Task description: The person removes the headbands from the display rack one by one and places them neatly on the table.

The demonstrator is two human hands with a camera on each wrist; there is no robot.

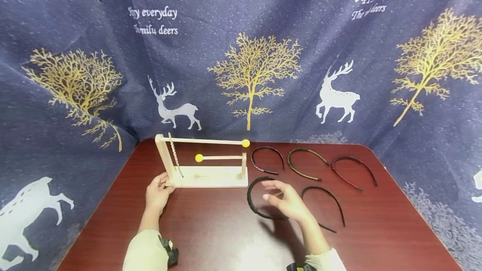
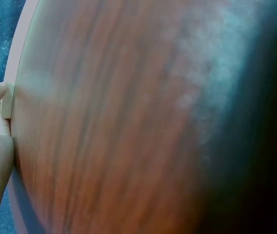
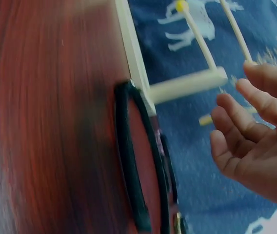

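A pale wooden rack [image 1: 211, 182] stands at the table's left. Two horizontal rods with yellow ball ends extend from its posts. On the upper rod hangs a thin pinkish, beaded-looking headband [image 1: 174, 154]. My left hand [image 1: 156, 195] grips the left end of the rack's base; the left wrist view shows thumb and fingers pinching the wooden edge [image 2: 7, 102]. With fingers loosely bent and holding nothing, my right hand [image 1: 289, 202] hovers over a black headband [image 1: 253, 204] and covers part of it. That headband lies just right of the rack, appearing dark and blurred in the right wrist view.
On the table's right lie a pink-patterned headband [image 1: 256, 165], a gold-and-dark headband [image 1: 301, 174], a dark red headband [image 1: 342, 175] and a plain black headband [image 1: 337, 204]. Behind the reddish-brown table [image 1: 211, 229] hangs a blue cloth [image 1: 226, 108] printed with deer and trees.
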